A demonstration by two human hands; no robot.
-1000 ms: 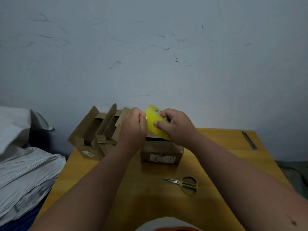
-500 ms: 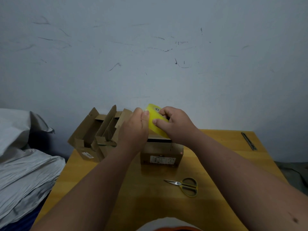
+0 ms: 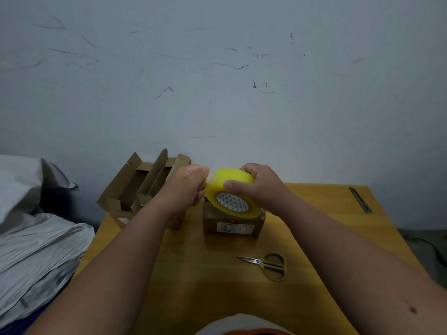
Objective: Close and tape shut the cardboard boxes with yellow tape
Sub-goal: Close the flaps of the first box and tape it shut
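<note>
— So what is changing on the left side?

— Not the open cardboard boxes (image 3: 142, 187); they are sitting at the table's (image 3: 193, 274) far left corner with flaps up, as a second ago. The left hand (image 3: 191, 187) is what is moving: it is curling its fingers and pinching something at the roll's left edge, probably the loose end of the tape, though the strip itself is too faint to tell.

— And the roll?

— The yellow tape roll (image 3: 232, 192) is tipping over. A second ago it was showing mostly its edge; now its patterned core is facing the camera. The right hand (image 3: 258, 187) is gripping it, fingers over the top and thumb on the near face, just above the closed box (image 3: 233, 224).

— What is that meaning for the job?

— I am judging that the end is being peeled free, so a strip is about to be drawn over the closed box. Nothing looks taped yet.

— Further right?

— Scissors (image 3: 268, 265) are lying near, and a utility knife (image 3: 360, 199) is resting at the far right edge, both untouched.
</note>
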